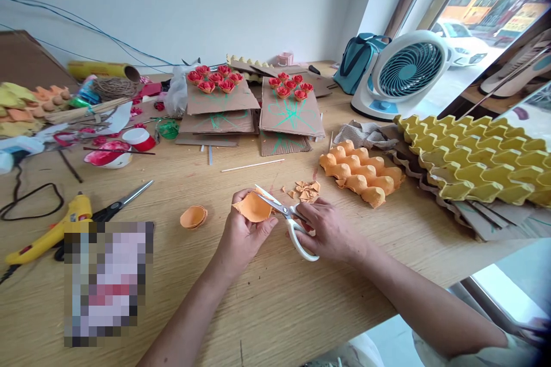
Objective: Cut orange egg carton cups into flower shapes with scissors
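Note:
My left hand (248,232) is closed on an orange egg carton cup (255,208), its hollow side facing up. White-handled scissors (297,235) are in my right hand (329,229), with the blades apart at the cup's right rim. Just beyond my right hand lies a small pile of orange carton scraps (306,190). To the left, a few cut orange cups (193,217) sit nested together on the table. An orange piece of egg carton (361,171) with several bumps lies beyond the scraps.
Red paper flowers (215,78) stand on cardboard at the back. At left are a yellow glue gun (51,232), black scissors (124,200) and a bowl of red paint (107,155). A fan (402,71) and yellow egg trays (477,157) occupy the right side.

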Tool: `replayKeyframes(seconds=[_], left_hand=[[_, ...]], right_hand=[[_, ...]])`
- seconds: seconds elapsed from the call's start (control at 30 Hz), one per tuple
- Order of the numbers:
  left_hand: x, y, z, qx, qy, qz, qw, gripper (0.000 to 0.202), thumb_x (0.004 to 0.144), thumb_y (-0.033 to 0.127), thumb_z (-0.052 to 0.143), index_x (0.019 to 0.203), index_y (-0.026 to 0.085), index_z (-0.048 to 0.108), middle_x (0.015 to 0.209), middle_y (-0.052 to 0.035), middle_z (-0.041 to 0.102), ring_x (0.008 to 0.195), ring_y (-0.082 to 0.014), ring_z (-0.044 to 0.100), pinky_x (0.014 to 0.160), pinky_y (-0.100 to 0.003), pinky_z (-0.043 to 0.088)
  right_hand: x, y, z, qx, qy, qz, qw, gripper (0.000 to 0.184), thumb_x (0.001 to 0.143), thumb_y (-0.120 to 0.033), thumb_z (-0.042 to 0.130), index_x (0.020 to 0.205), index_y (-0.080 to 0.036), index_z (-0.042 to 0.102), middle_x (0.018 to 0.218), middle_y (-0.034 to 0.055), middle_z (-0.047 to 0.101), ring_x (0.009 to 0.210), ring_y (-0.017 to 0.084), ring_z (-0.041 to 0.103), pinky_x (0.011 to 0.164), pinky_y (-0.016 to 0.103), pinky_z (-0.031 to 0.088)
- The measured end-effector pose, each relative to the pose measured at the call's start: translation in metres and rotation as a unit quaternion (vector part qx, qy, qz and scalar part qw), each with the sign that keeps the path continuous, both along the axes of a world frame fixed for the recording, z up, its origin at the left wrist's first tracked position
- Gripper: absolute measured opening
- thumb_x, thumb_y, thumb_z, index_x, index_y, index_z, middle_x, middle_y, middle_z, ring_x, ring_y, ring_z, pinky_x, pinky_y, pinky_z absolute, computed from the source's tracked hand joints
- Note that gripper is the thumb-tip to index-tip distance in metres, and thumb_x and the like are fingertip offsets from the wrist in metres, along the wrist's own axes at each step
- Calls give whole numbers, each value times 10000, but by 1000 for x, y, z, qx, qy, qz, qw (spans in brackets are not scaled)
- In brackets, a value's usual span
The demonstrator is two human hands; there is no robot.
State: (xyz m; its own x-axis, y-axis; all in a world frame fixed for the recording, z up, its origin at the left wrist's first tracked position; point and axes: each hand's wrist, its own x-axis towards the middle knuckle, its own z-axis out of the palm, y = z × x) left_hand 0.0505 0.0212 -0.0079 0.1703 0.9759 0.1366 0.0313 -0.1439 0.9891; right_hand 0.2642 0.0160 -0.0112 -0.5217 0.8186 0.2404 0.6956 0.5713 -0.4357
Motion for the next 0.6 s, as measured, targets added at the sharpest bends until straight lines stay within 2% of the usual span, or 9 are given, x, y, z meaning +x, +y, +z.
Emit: replayKeyframes(seconds=[0.1,0.23,0.33,0.6], left_hand=[[3,0,2,9,12,7,1000,442,817,358,715,1138,222,443,1200,-118,660,1116,-244,678,951,-369,547],[3,-1,5,58,89,19,994,285,827,285,680,1060,202,538,1145,-88,627,1006,-208,680,871,-322,557],[4,-1,5,81,131,9,988,198,832,253,661,1009,188,601,1133,-90,601,998,-204,660,860,-313,551],[2,-2,4,87,131,-1,988,224,804,222,667,1009,202,579,1080,-81,641,963,-210,669,850,-322,551]], right_hand=[[-3,-1,2,-9,-14,-5,1000,271,924,-391,541,755,-233,401,701,8,582,603,162,469,733,310,380],[-4,-1,3,-12,-26,-7,1000,241,903,-382,552,789,-230,404,753,24,597,667,184,509,754,324,387],[-3,-1,3,-7,-31,-5,999,241,888,-404,557,820,-230,407,802,45,607,718,205,522,771,338,391],[-1,-1,5,-14,-2,16,1000,242,872,-366,554,776,-239,371,728,10,559,631,175,463,732,328,387]])
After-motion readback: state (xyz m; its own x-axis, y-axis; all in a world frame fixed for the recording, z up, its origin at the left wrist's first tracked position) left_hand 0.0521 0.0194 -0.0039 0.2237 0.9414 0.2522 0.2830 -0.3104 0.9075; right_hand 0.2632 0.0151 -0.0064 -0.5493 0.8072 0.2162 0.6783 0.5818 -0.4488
